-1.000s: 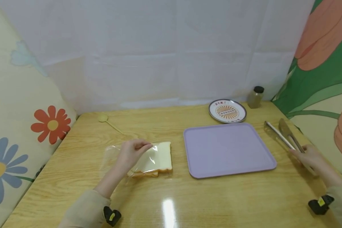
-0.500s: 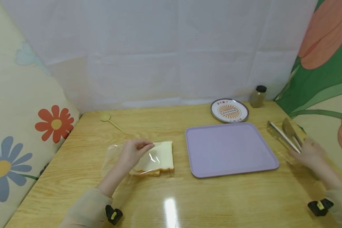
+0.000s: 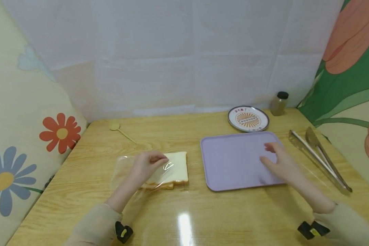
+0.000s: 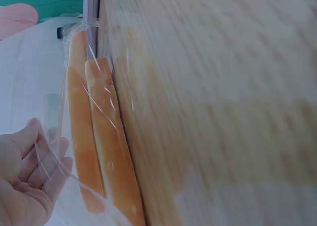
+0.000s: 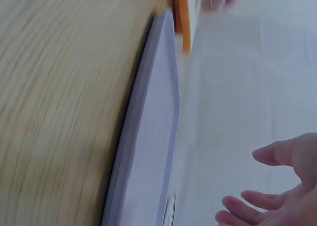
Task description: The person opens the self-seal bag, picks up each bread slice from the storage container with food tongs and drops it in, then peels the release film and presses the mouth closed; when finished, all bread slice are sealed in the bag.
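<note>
- Two crusted white bread slices (image 3: 176, 172) are covered by clear plastic film (image 3: 121, 166) pinched by the left hand (image 3: 146, 165).
- One lavender rectangular tray (image 3: 230, 164) is overhung by the spread right hand (image 3: 283, 164).

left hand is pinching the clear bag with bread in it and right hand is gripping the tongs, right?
Not quite: the head view shows the right hand empty over the purple tray, with the tongs lying on the table. The left hand does pinch the clear bag with bread in it.
</note>
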Demonstrator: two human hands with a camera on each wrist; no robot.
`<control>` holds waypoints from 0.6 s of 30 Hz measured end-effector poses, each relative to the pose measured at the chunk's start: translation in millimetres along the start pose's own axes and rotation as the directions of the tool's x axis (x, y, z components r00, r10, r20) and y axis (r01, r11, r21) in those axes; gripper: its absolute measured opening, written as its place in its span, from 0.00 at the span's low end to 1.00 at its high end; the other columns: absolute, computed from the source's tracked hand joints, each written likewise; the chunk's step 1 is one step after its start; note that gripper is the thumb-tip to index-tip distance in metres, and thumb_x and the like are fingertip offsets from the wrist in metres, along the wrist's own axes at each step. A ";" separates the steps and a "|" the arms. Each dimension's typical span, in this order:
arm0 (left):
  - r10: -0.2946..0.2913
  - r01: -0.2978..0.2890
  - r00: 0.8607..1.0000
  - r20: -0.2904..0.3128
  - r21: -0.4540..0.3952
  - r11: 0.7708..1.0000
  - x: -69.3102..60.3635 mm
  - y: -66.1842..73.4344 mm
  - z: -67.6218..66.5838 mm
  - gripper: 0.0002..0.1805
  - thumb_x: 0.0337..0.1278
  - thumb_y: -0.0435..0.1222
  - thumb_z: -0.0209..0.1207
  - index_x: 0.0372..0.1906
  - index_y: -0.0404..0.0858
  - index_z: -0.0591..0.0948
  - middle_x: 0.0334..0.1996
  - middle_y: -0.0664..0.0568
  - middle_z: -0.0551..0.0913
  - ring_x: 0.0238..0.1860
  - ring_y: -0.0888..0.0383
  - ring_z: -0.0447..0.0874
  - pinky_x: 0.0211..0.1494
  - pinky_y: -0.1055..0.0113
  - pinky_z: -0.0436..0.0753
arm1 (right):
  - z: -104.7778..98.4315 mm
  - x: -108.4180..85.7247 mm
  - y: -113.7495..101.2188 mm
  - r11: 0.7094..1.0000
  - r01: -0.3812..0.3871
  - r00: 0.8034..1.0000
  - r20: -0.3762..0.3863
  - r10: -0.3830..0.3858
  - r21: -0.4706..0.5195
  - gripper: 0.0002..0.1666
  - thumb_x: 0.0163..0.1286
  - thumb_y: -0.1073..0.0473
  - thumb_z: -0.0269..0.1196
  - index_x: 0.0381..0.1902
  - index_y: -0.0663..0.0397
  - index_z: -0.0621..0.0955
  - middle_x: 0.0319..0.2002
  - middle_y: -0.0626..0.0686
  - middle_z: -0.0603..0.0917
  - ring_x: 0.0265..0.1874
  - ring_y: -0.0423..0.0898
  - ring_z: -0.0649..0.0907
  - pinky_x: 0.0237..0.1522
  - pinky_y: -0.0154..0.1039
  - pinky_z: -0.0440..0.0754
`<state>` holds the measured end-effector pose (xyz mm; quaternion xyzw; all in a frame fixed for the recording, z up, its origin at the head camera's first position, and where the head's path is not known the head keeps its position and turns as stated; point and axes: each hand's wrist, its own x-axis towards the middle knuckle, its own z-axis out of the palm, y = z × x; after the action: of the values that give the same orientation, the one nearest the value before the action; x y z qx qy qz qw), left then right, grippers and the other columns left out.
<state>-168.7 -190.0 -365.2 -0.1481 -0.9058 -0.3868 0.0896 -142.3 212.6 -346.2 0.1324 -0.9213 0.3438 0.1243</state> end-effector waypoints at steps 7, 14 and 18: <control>0.007 -0.008 1.000 0.030 0.011 1.000 -1.1 -1.9 -0.6 0.03 0.53 0.33 0.65 0.30 0.36 0.86 0.30 0.46 0.88 0.33 0.54 0.88 0.35 0.71 0.85 | 52.4 8.3 -53.1 0.979 0.034 0.971 0.226 -0.080 0.200 0.13 0.62 0.66 0.60 0.42 0.70 0.76 0.36 0.61 0.84 0.38 0.54 0.83 0.42 0.45 0.84; 0.007 -0.007 0.999 0.045 0.014 1.000 -3.4 -2.0 -1.0 0.03 0.53 0.33 0.65 0.31 0.37 0.86 0.31 0.47 0.88 0.34 0.54 0.87 0.37 0.67 0.86 | 97.9 4.8 -89.3 0.884 -0.235 0.831 0.556 -0.033 0.405 0.12 0.66 0.62 0.58 0.41 0.68 0.76 0.33 0.60 0.83 0.29 0.43 0.82 0.31 0.35 0.84; 0.000 -0.001 0.998 0.058 0.014 1.000 -4.2 -1.6 -0.9 0.03 0.53 0.34 0.65 0.32 0.38 0.86 0.32 0.48 0.88 0.35 0.54 0.87 0.39 0.66 0.86 | 118.7 -3.2 -105.0 0.745 -0.476 0.702 0.712 0.002 0.467 0.15 0.69 0.61 0.56 0.44 0.71 0.76 0.35 0.64 0.85 0.27 0.44 0.84 0.30 0.40 0.87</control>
<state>-165.2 -192.6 -366.8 -0.1588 -0.9107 -0.3758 0.0642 -121.1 57.5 -371.2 0.1510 -0.7442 0.5689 -0.3157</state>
